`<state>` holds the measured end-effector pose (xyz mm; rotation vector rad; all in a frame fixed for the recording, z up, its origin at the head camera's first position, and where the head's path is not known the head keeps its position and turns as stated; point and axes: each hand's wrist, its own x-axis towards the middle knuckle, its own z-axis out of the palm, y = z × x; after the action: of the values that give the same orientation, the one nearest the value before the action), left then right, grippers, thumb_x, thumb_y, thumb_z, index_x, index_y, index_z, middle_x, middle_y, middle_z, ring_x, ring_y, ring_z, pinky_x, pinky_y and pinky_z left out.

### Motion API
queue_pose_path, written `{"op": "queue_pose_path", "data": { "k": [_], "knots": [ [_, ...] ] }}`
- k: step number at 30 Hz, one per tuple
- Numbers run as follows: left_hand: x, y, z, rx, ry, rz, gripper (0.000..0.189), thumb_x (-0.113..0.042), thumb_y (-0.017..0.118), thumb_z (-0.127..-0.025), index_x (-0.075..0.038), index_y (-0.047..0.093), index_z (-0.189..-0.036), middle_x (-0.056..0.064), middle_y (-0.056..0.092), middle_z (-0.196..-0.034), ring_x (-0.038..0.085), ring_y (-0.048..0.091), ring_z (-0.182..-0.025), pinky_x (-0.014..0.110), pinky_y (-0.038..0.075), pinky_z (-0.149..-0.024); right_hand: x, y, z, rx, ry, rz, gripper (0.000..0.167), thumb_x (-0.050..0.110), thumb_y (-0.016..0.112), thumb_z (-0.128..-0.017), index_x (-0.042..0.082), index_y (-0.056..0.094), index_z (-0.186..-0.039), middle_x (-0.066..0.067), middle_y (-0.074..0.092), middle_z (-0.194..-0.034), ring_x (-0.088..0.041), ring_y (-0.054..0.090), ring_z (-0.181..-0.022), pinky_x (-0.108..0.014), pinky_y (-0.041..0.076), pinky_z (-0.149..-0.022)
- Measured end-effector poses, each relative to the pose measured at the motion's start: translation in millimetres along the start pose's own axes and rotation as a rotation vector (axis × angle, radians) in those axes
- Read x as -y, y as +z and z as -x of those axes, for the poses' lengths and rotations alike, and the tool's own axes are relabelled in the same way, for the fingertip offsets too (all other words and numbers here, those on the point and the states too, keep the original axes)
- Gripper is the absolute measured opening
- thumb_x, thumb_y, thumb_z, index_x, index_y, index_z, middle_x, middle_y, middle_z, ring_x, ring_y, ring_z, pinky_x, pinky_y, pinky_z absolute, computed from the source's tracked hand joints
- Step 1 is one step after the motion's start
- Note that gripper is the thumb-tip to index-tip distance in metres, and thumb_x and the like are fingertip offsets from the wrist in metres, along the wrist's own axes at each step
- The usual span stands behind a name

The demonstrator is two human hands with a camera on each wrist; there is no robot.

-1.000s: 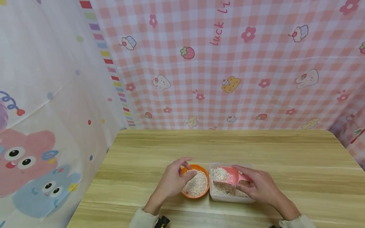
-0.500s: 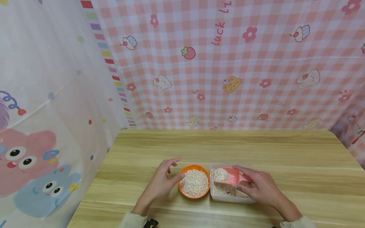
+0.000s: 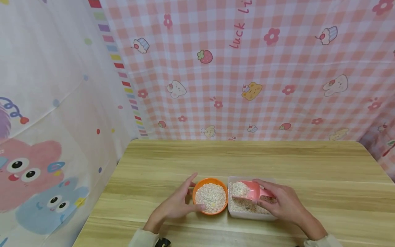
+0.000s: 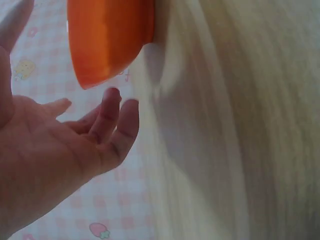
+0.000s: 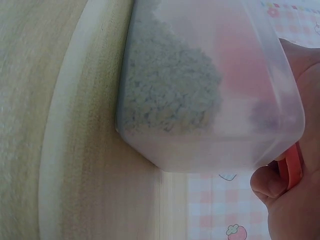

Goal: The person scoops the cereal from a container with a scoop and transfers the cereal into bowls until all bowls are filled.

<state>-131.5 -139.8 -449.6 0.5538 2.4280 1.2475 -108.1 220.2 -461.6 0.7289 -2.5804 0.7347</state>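
My left hand (image 3: pixel 176 204) is at the left side of an orange bowl (image 3: pixel 202 182), its thumb reaching over the near rim. White-beige flakes like oats (image 3: pixel 211 196) fill the bowl. In the left wrist view the fingers (image 4: pixel 126 122) are loosely bent and apart from the bowl's outer wall (image 4: pixel 110 40). My right hand (image 3: pixel 285 202) grips the handle of a pink scoop (image 3: pixel 253 189), over a translucent plastic box (image 3: pixel 251 215). The scoop's front end carries a heap of flakes. More flakes (image 5: pixel 170 85) show through the box wall in the right wrist view.
The bowl and the box stand side by side on a wood-grain table (image 3: pixel 172 157). Behind it hangs a pink checked cloth (image 3: pixel 225 75), and a white cartoon-printed cloth (image 3: pixel 71 113) hangs at the left.
My left hand has drawn back left from above the bowl, uncovering its flakes, and its thumb has lowered to the near rim. The right hand and loaded scoop have stayed nearly still.
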Motion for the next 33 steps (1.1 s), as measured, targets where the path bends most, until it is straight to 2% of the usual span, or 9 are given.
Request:
{"op": "queue_pose_path", "data": {
  "k": [3, 6, 10, 13, 16, 22, 28, 33],
  "knots": [
    [0.1, 3.1, 0.0, 0.038, -0.002, 0.035, 0.112, -0.041, 0.083, -0.080, -0.025, 0.006, -0.160, 0.017, 0.040, -0.146, 0.029, 0.047, -0.126, 0.051, 0.042, -0.102, 0, 0, 0.1, 0.004, 0.000, 0.001, 0.060, 0.028, 0.087, -0.072, 0.010, 0.067, -0.125, -0.007, 0.074, -0.111, 0.002, 0.049, -0.073, -0.021, 0.044, -0.060],
    [0.2, 5.8, -0.3, 0.065, -0.013, 0.055, 0.118, -0.039, 0.086, -0.076, -0.030, 0.003, -0.159, 0.018, 0.029, -0.156, 0.034, 0.036, -0.140, 0.057, 0.031, -0.112, 0, 0, 0.0, 0.008, 0.000, 0.008, 0.060, 0.029, 0.087, -0.072, 0.010, 0.067, -0.125, -0.007, 0.074, -0.111, 0.002, 0.053, -0.076, -0.022, 0.046, -0.061],
    [0.9, 7.8, -1.9, 0.082, -0.021, 0.063, 0.123, -0.036, 0.089, -0.073, -0.031, 0.002, -0.159, 0.012, 0.015, -0.165, 0.033, 0.020, -0.149, 0.058, 0.020, -0.117, -1, 0, -0.2, 0.010, -0.001, 0.010, 0.060, 0.029, 0.087, -0.073, 0.009, 0.067, -0.125, -0.007, 0.074, -0.111, 0.002, 0.052, -0.076, -0.022, 0.045, -0.061],
    [2.2, 8.6, -2.9, 0.086, -0.016, 0.064, 0.124, -0.034, 0.090, -0.072, -0.032, 0.003, -0.159, 0.008, 0.012, -0.166, 0.031, 0.016, -0.150, 0.056, 0.017, -0.118, 0, 0, -0.1, 0.012, -0.001, 0.013, 0.059, 0.030, 0.087, -0.073, 0.009, 0.067, -0.125, -0.007, 0.074, -0.111, 0.002, 0.053, -0.076, -0.022, 0.045, -0.061],
    [3.6, 9.8, -3.4, 0.090, -0.007, 0.074, 0.124, -0.032, 0.091, -0.071, -0.035, 0.003, -0.159, 0.005, 0.012, -0.166, 0.029, 0.015, -0.151, 0.056, 0.014, -0.119, 0, 0, 0.1, 0.012, 0.002, 0.020, 0.059, 0.031, 0.087, -0.073, 0.010, 0.068, -0.125, -0.007, 0.074, -0.111, 0.001, 0.056, -0.078, -0.023, 0.047, -0.061],
    [6.9, 12.4, -3.9, 0.086, -0.008, 0.090, 0.124, -0.032, 0.091, -0.070, -0.028, 0.005, -0.160, 0.006, 0.016, -0.165, 0.029, 0.017, -0.150, 0.056, 0.014, -0.119, 1, 0, 1.0, 0.026, 0.020, 0.030, 0.059, 0.032, 0.086, -0.073, 0.011, 0.068, -0.125, -0.006, 0.074, -0.111, -0.001, 0.060, -0.081, -0.025, 0.049, -0.063],
    [10.0, 13.2, -4.4, 0.078, 0.007, 0.073, 0.118, -0.033, 0.090, -0.071, -0.026, 0.013, -0.160, 0.005, 0.022, -0.163, 0.028, 0.018, -0.149, 0.057, 0.016, -0.118, 2, 0, 0.1, 0.026, 0.016, 0.018, 0.059, 0.031, 0.087, -0.073, 0.011, 0.068, -0.125, -0.006, 0.074, -0.111, 0.002, 0.053, -0.076, -0.022, 0.045, -0.061],
    [10.7, 12.5, -5.5, 0.077, 0.007, 0.061, 0.115, -0.034, 0.089, -0.072, -0.027, 0.014, -0.160, 0.005, 0.024, -0.163, 0.027, 0.019, -0.149, 0.057, 0.016, -0.119, 1, 0, 0.2, 0.024, 0.017, 0.021, 0.059, 0.030, 0.087, -0.073, 0.010, 0.068, -0.125, -0.007, 0.074, -0.111, 0.001, 0.054, -0.076, -0.022, 0.045, -0.061]
  ]
}}
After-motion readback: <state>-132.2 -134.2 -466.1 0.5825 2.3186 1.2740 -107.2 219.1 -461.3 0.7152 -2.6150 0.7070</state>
